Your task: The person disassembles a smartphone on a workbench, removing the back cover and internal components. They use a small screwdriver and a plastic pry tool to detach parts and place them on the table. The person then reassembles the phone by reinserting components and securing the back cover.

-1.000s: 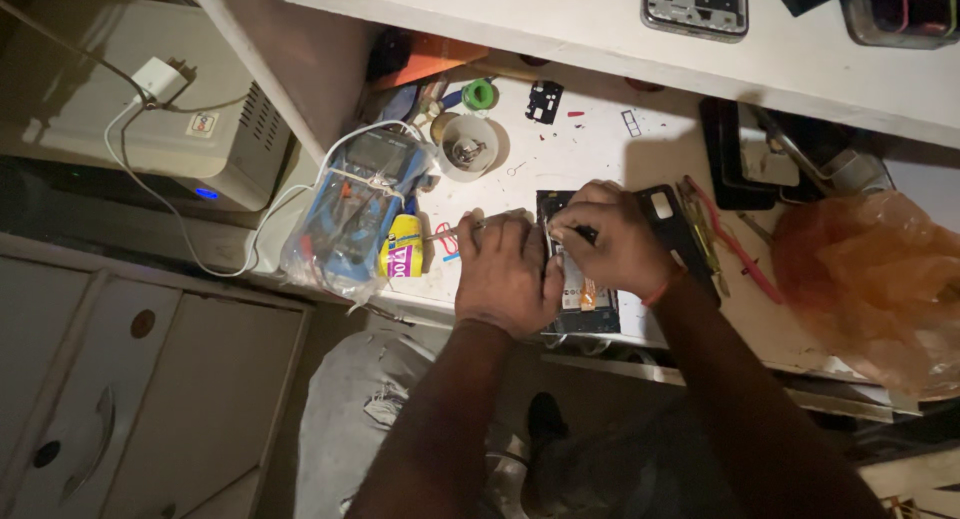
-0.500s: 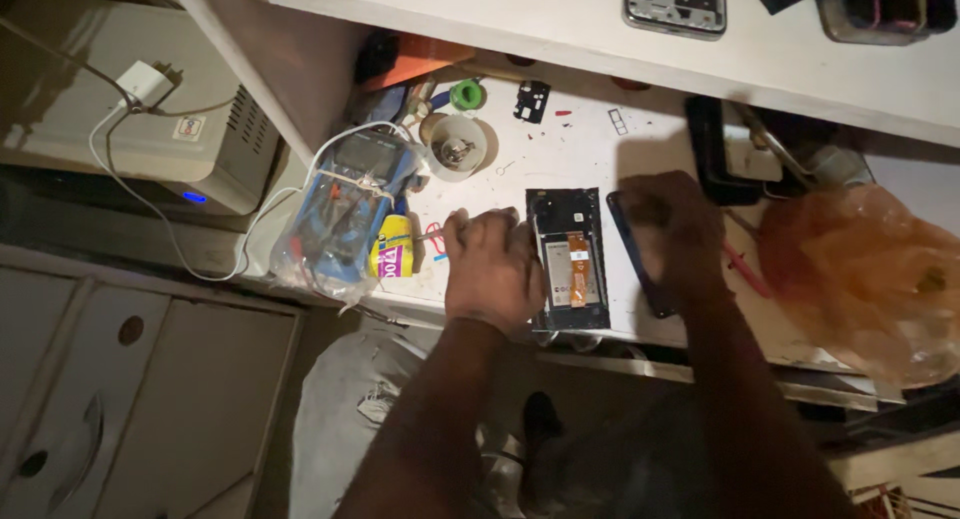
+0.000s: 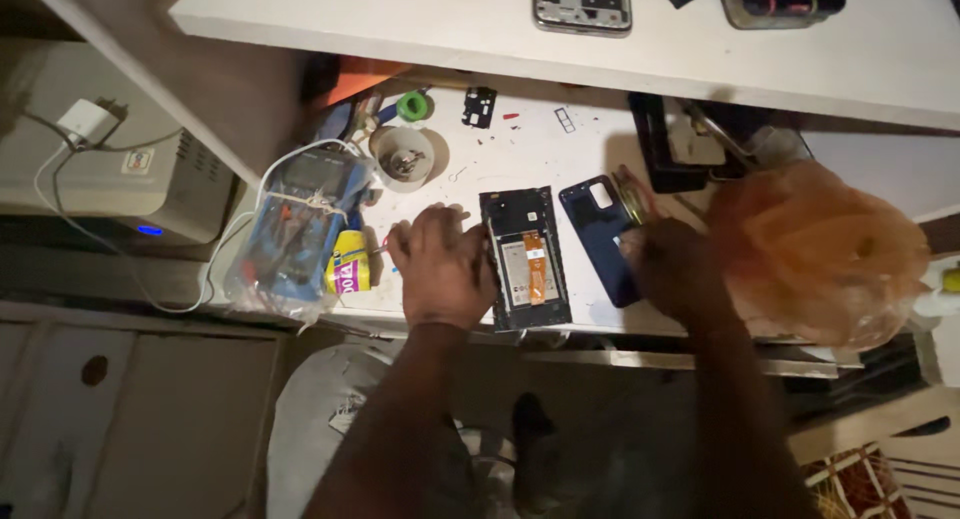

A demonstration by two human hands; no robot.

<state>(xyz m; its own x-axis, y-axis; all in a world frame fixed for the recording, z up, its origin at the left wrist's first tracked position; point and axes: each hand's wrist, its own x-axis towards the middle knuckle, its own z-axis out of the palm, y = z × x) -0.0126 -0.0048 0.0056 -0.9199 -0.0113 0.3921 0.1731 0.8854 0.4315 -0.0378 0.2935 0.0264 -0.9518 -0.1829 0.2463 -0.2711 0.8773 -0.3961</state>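
Opened phone: lay flat at the centre of the frame on the white worktop, its back uncovered, directly between the two hands.
Phone's look: a dark rectangular body with a pale battery panel in its lower half and an orange strip running down the right of that panel; the top part was black with small fittings too fine to make out.
Left hand: rested palm down just left of the phone, fingers loosely curled, its edge touching or almost touching the phone's left side; I cannot tell whether it gripped anything.
Right hand: lay right of centre, blurred, resting at the right edge of the dark blue back cover; whether the fingers closed on the cover or on something else cannot be told.
Back cover: flat on the worktop, tilted slightly, just right of the phone, with a pale camera opening near its top.
Small round tub: stood in the upper centre-left, open, with small dark bits inside, too small to name.
Clear plastic bag: lay at left, holding a blue device wound with white cable.
Orange plastic bag: crumpled at right, contents hidden.
Shelf: ran across the top, bearing a bare phone frame.
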